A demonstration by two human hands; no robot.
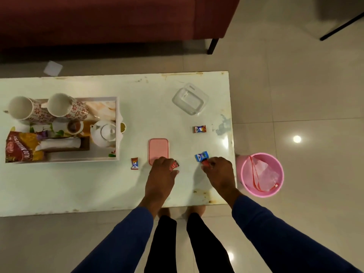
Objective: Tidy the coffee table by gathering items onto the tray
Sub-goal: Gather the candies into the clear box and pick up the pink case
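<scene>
You are standing at the near edge of a pale coffee table [78, 184], looking straight down at it, both arms in blue sleeves reaching forward. Your left hand [162, 174] rests knuckles-up on the table, fingers curled around a small red candy [174, 165] that peeks out on its right side; its fingertips touch or overlap the near end of a pink lid [158, 149] lying flat. Your right hand [219, 173] is pinched shut on another red candy [205, 163], with a blue candy [201, 156] lying just beside it, touching or nearly so (you cannot tell which).

Two more candies lie loose: one [134, 163] just left of the pink lid, and one [199, 129] farther back toward the right edge. Beyond that one sits a clear container [190, 98], open and on its own.

The tray [117, 123] stands on the left part of the table, well apart from both hands. It holds two flowered mugs [65, 107] lying on their sides, a white teapot [104, 133], a small cup of dark liquid [74, 127] and a snack bag [23, 147] hanging over its near left corner.

On the tiled floor by the right end of the table stands a pink bin [262, 174] with clear plastic inside. A dark red sofa [108, 18] runs along the far side.
</scene>
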